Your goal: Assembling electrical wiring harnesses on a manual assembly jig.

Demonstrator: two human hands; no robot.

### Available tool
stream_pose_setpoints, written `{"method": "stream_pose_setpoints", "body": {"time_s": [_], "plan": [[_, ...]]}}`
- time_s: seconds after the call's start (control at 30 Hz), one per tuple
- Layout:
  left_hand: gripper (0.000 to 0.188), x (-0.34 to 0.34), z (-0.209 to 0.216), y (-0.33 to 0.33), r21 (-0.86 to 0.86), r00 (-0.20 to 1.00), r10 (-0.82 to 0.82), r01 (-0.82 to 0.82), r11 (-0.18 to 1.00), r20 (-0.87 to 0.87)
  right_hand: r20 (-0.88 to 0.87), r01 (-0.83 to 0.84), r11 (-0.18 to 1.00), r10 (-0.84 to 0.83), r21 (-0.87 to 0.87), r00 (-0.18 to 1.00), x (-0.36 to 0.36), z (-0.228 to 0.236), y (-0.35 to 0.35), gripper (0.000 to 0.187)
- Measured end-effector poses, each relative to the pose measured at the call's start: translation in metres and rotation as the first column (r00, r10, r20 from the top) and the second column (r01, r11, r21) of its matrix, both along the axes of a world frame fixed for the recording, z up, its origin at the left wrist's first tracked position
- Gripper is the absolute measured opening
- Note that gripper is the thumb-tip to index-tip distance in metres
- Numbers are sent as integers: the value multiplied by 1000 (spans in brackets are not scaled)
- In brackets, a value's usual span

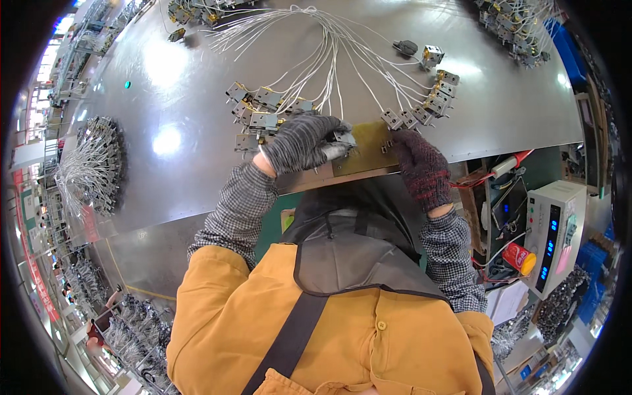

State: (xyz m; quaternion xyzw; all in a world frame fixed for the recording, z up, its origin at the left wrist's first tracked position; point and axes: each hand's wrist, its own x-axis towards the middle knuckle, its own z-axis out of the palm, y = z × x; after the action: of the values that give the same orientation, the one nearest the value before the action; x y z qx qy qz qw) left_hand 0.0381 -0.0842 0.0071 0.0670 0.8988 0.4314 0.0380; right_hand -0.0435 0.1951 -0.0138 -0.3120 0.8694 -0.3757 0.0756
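My left hand, in a grey striped glove, is closed round a small silver metal box-shaped part over a brass-coloured plate at the table's near edge. At the right end of that plate is my right hand, in a dark red-and-black knit glove. Its fingers curl inward, and what they hold, if anything, is hidden. Beside its fingertips lie small metal bits. Several similar box parts with white wires lie left of my left hand and beyond my right hand.
White wires fan out across the metal tabletop. More wired parts stand in bunches at the left and far right. Right of the table are a device with blue digits, a red-and-yellow container and a red-and-white tool.
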Motion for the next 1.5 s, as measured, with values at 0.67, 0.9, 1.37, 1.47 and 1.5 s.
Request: {"method": "stream_pose_setpoints", "body": {"time_s": [0.67,0.9,1.37,1.47,1.5], "plan": [[63,5,-7,55,-509,985,136,-170,844,-103,-136,-245,961,262,125,956,21,49,-25,26],[62,-4,-9,53,-538,993,60,-106,836,-103,-172,-249,927,303,280,937,20,50,-25,27],[55,-6,-15,41,-422,992,-15,-38,906,-122,28,-218,974,216,57,976,16,46,-19,23],[80,15,-35,14,176,925,107,-44,983,-366,100,-163,983,171,-82,980,18,49,-19,23],[80,15,-13,12,178,925,106,-42,983,-365,101,-161,984,168,-80,981,19,47,-17,23]]}}
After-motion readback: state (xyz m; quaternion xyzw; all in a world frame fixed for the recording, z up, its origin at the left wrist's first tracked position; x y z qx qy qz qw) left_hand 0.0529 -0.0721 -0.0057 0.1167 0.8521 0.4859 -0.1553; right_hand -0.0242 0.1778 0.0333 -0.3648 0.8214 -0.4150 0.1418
